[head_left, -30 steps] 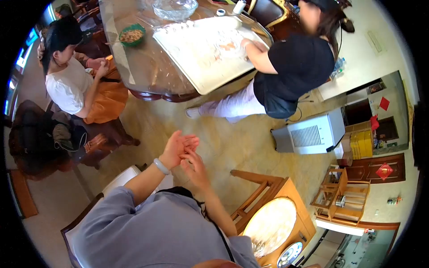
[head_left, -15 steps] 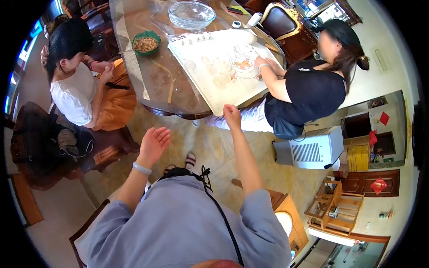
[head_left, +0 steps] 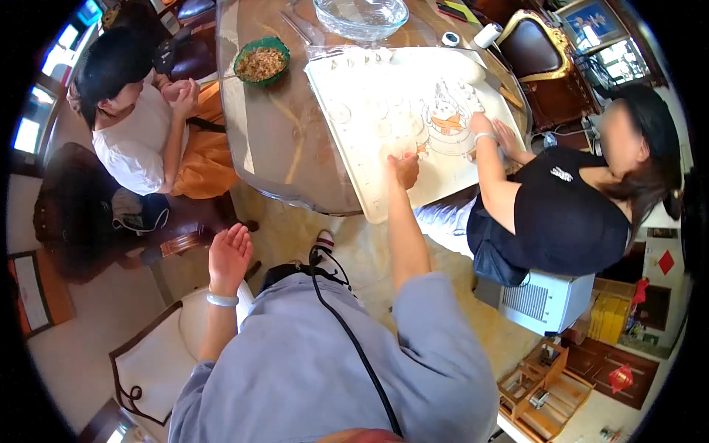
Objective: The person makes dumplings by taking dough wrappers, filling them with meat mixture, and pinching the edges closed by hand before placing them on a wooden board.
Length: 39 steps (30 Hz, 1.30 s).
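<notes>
My right hand (head_left: 402, 171) reaches over the near part of the white mat (head_left: 377, 203), fingers pinched at the edge of a thin round dough wrapper (head_left: 389, 150). More flat wrappers (head_left: 340, 113) lie further up the mat, pale against it. Off the table to the left, my left hand (head_left: 230, 255) is held up with palm showing, fingers stretched and nothing in it. Small dough pieces (head_left: 367, 57) sit along the mat's far edge. A green bowl of filling (head_left: 262, 63) stands left of the mat.
To the right, a person in black (head_left: 569, 192) has both hands on the mat near a dough lump (head_left: 465, 69). Another person in a white top (head_left: 136, 140) sits left, hands together around something pale. A glass bowl (head_left: 362, 16) stands at the back of the table (head_left: 273, 166).
My right hand has moved forward from the mat's near corner to the wrappers. My left hand stays raised and open, slightly further left. The view has shifted, and the left person's hands have moved.
</notes>
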Tool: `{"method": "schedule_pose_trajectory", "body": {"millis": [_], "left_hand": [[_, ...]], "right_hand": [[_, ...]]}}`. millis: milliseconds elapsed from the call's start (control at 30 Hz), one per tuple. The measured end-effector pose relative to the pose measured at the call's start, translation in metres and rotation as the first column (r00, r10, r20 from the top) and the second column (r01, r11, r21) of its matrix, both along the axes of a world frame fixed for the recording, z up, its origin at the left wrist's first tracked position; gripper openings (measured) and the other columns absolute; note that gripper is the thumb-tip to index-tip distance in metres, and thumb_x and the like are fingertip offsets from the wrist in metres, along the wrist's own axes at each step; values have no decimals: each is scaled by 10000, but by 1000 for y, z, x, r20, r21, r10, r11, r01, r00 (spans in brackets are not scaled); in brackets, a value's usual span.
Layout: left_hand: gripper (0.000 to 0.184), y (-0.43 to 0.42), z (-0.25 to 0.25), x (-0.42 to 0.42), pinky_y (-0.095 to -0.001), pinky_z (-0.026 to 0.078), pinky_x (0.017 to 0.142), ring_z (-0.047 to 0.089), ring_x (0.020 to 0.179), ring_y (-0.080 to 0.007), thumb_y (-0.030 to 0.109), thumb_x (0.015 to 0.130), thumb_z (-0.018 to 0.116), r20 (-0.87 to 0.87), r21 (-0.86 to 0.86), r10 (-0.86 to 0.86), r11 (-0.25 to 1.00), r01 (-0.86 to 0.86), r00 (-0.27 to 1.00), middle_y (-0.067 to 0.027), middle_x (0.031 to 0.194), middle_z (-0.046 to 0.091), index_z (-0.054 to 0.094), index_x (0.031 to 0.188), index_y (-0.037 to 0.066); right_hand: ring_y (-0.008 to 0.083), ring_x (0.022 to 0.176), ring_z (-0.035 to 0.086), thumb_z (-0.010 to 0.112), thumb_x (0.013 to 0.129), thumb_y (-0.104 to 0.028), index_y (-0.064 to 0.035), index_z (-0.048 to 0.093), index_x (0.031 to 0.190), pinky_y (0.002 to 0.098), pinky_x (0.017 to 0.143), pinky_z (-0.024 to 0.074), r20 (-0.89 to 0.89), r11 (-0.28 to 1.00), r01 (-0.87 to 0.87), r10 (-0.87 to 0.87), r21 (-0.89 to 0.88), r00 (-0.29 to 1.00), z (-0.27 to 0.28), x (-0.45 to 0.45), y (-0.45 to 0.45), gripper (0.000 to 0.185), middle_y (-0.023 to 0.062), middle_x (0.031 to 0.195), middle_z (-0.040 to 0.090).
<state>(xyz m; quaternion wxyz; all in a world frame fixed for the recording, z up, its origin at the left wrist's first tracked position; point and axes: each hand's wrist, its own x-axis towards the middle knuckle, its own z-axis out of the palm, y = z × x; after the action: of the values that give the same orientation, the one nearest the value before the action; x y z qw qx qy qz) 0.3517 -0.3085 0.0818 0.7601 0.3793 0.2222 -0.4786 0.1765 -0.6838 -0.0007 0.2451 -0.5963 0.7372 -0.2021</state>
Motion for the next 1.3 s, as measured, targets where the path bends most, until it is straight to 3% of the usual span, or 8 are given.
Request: {"method": "schedule_pose_trajectory", "body": {"millis": [133, 333, 533, 733, 933, 1033, 1133, 1300], "left_hand": [[293, -42, -1, -7, -277, 451, 790, 553, 879, -167, 244, 889, 445, 26, -51, -78, 996, 79, 997, -57, 980, 587, 523, 1069, 26], [288, -113, -7, -13, -295, 464, 798, 566, 881, -183, 230, 893, 438, 64, -108, -178, 977, 184, 982, -86, 982, 591, 508, 1071, 14], [316, -160, -2, -29, -296, 462, 808, 559, 894, -181, 239, 911, 414, 88, -136, -268, 951, 278, 959, -83, 983, 585, 500, 1108, 6], [277, -166, -5, -32, -293, 468, 785, 573, 857, -180, 208, 893, 439, 56, -108, -262, 958, 267, 963, -87, 950, 598, 508, 1070, 6], [268, -158, 0, -24, -292, 469, 778, 574, 859, -181, 206, 889, 442, 51, -115, -223, 967, 227, 974, -90, 949, 601, 513, 1052, 6], [273, -150, 1, -19, -290, 470, 779, 572, 868, -179, 211, 891, 439, 54, -109, -199, 973, 204, 978, -91, 959, 601, 512, 1055, 6], [273, -145, 3, -15, -288, 472, 777, 571, 870, -177, 210, 890, 441, 54, -104, -184, 977, 189, 981, -92, 962, 601, 510, 1058, 6], [262, -141, 1, -12, -282, 474, 769, 574, 857, -174, 198, 885, 451, 75, -76, -210, 973, 216, 975, -91, 957, 603, 510, 1054, 6]], "right_hand": [[283, 904, 576, 760, 596, -249, -56, 532, 1002, 377, 798, 456, 151, 981, -4, -25, 194, 988, 7, -1, -7, 504, 122, 956, 599], [256, 820, 605, 763, 574, -228, -64, 584, 919, 350, 748, 470, -92, 987, -145, 138, -67, 986, -1, 1, -10, 422, 117, 899, 620], [241, 780, 604, 734, 576, -221, -87, 554, 869, 333, 727, 470, 64, 949, -271, 264, 160, 962, 3, -16, -19, 369, 67, 813, 634], [255, 798, 604, 655, 641, -209, -88, 572, 823, 369, 722, 464, 38, 924, -376, 378, -67, 925, -4, -19, -27, 234, 72, 811, 638], [316, 772, 561, 571, 738, -146, -63, 517, 837, 437, 705, 436, -141, 890, -446, 432, -97, 891, -11, -20, -32, 140, 135, 787, 587], [328, 785, 541, 544, 768, -120, -51, 507, 819, 446, 702, 420, -94, 831, -464, 458, -308, 884, -14, -22, -32, 93, 140, 783, 567], [321, 818, 540, 536, 777, -148, -39, 509, 808, 416, 749, 412, -140, 789, -447, 430, -421, 892, -9, -25, -55, 117, 142, 813, 571], [304, 886, 543, 655, 677, -151, -13, 550, 933, 392, 818, 412, -227, 783, -505, 451, -363, 863, -17, -24, -73, 309, 133, 860, 588]]}}
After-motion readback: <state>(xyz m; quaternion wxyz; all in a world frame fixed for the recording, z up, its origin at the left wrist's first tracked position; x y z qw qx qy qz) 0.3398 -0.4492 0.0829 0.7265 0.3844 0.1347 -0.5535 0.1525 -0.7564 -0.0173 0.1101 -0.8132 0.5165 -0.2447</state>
